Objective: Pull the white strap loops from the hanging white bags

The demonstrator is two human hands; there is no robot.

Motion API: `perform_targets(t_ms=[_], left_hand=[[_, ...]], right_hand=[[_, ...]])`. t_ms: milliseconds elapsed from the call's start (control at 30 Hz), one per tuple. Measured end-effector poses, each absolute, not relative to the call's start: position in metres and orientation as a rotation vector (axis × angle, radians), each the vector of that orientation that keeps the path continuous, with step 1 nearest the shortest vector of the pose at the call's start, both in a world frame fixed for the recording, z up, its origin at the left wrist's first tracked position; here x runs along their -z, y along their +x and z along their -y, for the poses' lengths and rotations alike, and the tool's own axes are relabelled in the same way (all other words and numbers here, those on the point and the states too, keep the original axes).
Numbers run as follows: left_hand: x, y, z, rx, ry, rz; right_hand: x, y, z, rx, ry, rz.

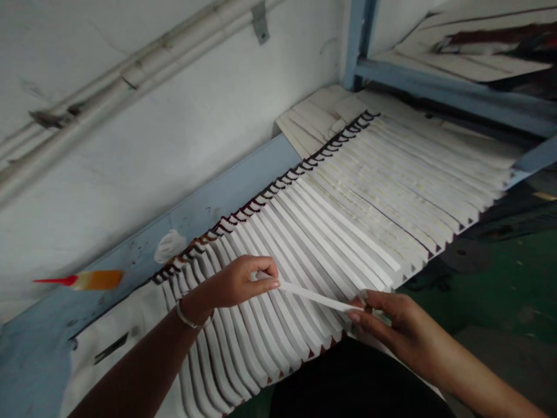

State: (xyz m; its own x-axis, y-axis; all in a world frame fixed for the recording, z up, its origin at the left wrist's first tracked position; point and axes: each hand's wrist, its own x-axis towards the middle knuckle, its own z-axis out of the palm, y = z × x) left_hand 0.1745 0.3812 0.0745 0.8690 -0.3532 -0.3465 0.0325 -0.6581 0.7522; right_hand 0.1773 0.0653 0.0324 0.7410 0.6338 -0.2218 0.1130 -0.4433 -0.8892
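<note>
A narrow white strip is stretched between my two hands. My left hand pinches one end between thumb and fingers, and a bracelet circles that wrist. At the other end, my right hand pinches the strip, thumb and fingertips together. Below both hands lies a long row of overlapping white pieces with dark edges, fanned like shingles. White bands cover the row's middle part, while yellowish streaks mark the pieces farther right. What the pieces are made of I cannot tell.
A brush with a red handle and a crumpled white lump lie on the blue table at left. Pale sheets rest by the wall. A blue metal frame stands at right, and a pipe runs along the wall.
</note>
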Motion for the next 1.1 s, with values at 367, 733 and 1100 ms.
perform_targets(t_ms=[367,733,1100], left_hand=[[-0.091,0.264,-0.322,0.79,2.123,0.607],[-0.077,0.309,-0.345,0.656,2.366,0.442],[-0.043,0.36,-0.361,0.466,2.284,0.078]], right_hand=[[-0.03,0.187,-0.041,-0.009,-2.034,0.512],[-0.012,0.197,-0.018,-0.385,-1.93,0.307],[0.03,0.201,0.001,-0.382,-1.916,-0.099]])
